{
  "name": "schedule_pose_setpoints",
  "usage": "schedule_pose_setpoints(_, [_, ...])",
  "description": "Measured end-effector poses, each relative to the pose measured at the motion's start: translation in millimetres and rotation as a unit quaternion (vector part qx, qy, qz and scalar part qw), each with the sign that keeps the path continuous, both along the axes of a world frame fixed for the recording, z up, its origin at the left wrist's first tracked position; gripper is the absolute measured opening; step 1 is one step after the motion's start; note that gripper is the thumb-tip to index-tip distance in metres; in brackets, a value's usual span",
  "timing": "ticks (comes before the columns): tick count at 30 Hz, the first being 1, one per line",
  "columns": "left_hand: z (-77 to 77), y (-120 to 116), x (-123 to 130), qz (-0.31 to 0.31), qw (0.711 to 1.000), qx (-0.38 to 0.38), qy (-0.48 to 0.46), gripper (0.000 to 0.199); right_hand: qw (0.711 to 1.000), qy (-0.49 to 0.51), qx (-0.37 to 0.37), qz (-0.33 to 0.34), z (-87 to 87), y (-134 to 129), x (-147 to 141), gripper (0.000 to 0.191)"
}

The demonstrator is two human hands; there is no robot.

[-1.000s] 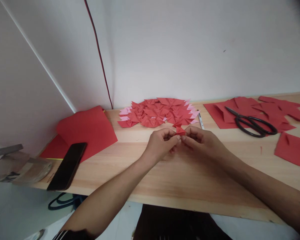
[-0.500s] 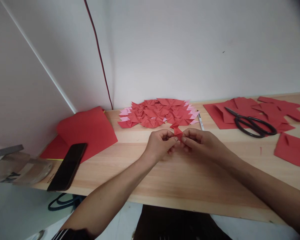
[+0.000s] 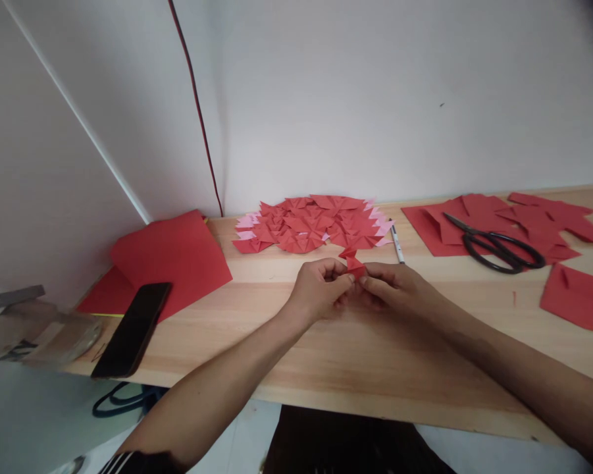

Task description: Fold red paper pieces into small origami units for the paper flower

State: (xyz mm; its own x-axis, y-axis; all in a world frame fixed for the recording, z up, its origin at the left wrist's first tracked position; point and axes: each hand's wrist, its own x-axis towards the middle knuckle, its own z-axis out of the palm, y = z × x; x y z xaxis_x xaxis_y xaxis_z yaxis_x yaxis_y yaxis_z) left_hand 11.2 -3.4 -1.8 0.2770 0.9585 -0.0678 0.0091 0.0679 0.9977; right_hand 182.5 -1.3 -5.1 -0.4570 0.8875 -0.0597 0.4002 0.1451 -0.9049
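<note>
Between my two hands is a small folded piece of red paper, pinched along its near edge. My left hand grips its left side, thumb on top and fingers curled below. On the right side my right hand pinches it the same way, the thumbs almost touching. Fingers cover the lower part of the fold. Just behind lies a spread of folded red and pink paper pieces, overlapping one another, with a white pen at its right end.
Black-handled scissors rest on red paper sheets at the right, near a cut red piece. At the left, a black phone overlaps larger red sheets. A clear container stands at the table's left end.
The folded paper tilts slightly more to the right and sits a little lower. Both hands keep hold of it, with small shifts of the fingers.
</note>
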Motion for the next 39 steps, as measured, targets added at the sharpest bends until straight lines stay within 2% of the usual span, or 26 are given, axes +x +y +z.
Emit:
schedule_pose_setpoints(7, [4.5, 1.7, -2.6, -0.007, 0.999, -0.024, -0.039, 0.014, 0.997, 0.065, -0.025, 0.036, -1.6, 2.2, 0.5, 0.026])
schedule_pose_setpoints(12, [3.9, 0.8, -2.4, -0.004, 1.0, -0.001, -0.008, 0.013, 1.0, 0.024, 0.002, 0.016, 1.3, -0.3, -1.3, 0.029])
schedule_pose_setpoints(17, [4.3, 0.1, -2.3, -0.028, 0.999, -0.029, -0.001, 0.013, 1.0, -0.002, 0.014, 0.001, 3.3, -2.3, -1.8, 0.024])
schedule_pose_setpoints(25, [1.7, 3.7, -4.5, -0.055, 0.995, -0.052, -0.058, 0.012, 0.999, 0.03, 0.006, 0.033, 3.1, -0.1, 1.6, 0.025])
schedule_pose_setpoints(31, [5.5, 2.1, -4.1, -0.04, 0.998, -0.037, -0.031, 0.01, 1.0, 0.007, 0.011, 0.017, 7.0, -2.5, -1.7, 0.025])
schedule_pose_setpoints(39, [3.6, 5.0, -5.8, -0.071, 0.994, -0.064, -0.05, 0.008, 1.0, 0.008, 0.012, 0.007, 1.1, 3.6, 3.4, 0.026])
